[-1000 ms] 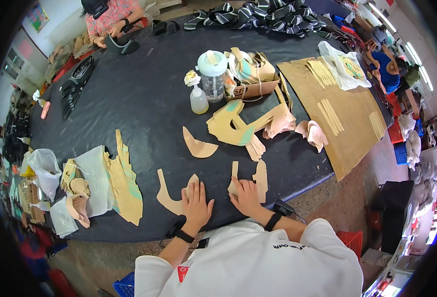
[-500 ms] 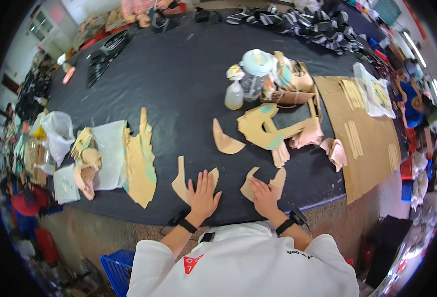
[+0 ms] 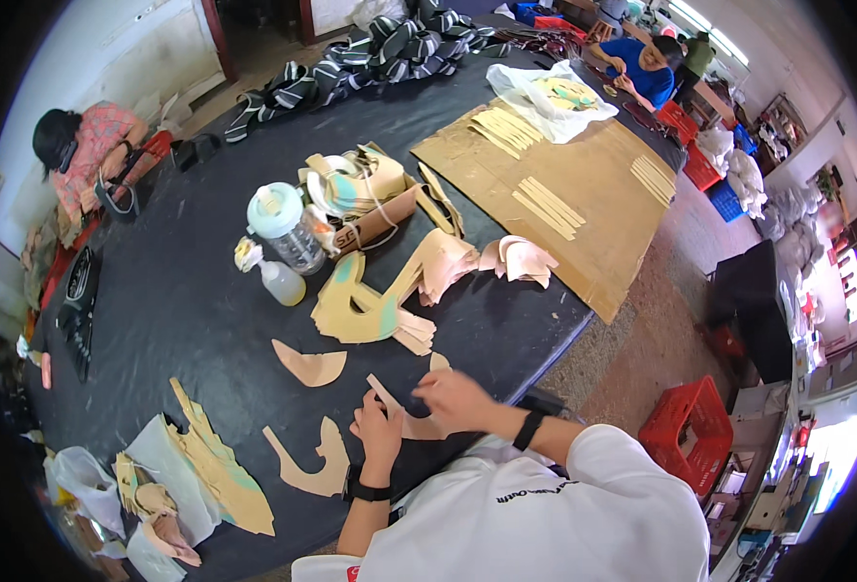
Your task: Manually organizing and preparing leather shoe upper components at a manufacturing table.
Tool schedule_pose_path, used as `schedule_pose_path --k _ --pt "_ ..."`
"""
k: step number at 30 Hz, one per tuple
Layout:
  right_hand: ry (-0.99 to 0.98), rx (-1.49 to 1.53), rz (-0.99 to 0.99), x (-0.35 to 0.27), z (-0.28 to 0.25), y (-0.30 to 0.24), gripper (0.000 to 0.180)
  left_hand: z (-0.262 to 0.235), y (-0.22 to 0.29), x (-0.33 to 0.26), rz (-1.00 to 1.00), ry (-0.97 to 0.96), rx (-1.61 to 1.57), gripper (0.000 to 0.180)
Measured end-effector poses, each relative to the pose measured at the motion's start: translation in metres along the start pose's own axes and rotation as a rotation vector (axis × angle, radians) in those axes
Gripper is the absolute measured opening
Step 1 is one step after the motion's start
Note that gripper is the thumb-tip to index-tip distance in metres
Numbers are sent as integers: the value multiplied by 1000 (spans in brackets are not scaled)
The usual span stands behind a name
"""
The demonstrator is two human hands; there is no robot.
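A flat, tan, curved cut piece (image 3: 423, 428) lies on the black table close in front of me, between my hands. My left hand (image 3: 378, 433) has its fingers bent at the left edge of this piece, gripping it there. Over its right part, my right hand (image 3: 456, 400) is closed with fingertips and thumb pinched; what they hold, if anything, is hidden. A second U-shaped tan piece (image 3: 324, 475) rests flat to the left of my left hand. Farther away lies a pinkish-tan crescent piece (image 3: 310, 367).
Beyond are stacked tan pieces (image 3: 361, 312), a spray bottle (image 3: 282, 283), a clear jug (image 3: 296, 242) and a cardboard box (image 3: 382, 215). A brown board (image 3: 593, 254) bears tan strips. More pieces (image 3: 220, 470) lie left. Two people sit across the table; a red crate (image 3: 686, 436) stands right.
The view has swung to the right. Both hands, earlier flat on separate tan pieces, are now together at the right piece with fingers bent. The left piece is uncovered.
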State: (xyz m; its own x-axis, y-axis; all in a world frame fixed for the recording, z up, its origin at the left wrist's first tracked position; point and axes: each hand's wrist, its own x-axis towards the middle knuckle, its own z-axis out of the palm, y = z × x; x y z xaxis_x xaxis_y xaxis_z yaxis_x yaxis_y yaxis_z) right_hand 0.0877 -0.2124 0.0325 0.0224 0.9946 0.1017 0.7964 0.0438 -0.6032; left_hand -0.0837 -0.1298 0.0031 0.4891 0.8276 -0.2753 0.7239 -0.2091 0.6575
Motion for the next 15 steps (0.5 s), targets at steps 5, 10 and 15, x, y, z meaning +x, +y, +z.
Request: schedule_pose_path --k 5,10,15 --pt "706 -203 273 15 -132 102 17 -7 7 -4 -125 -56 -363 68" --pt "572 -531 397 31 -184 265 20 4 32 -6 -1 349 144 78" --pt "56 -776 522 82 -196 313 24 19 58 -3 -85 327 164 66"
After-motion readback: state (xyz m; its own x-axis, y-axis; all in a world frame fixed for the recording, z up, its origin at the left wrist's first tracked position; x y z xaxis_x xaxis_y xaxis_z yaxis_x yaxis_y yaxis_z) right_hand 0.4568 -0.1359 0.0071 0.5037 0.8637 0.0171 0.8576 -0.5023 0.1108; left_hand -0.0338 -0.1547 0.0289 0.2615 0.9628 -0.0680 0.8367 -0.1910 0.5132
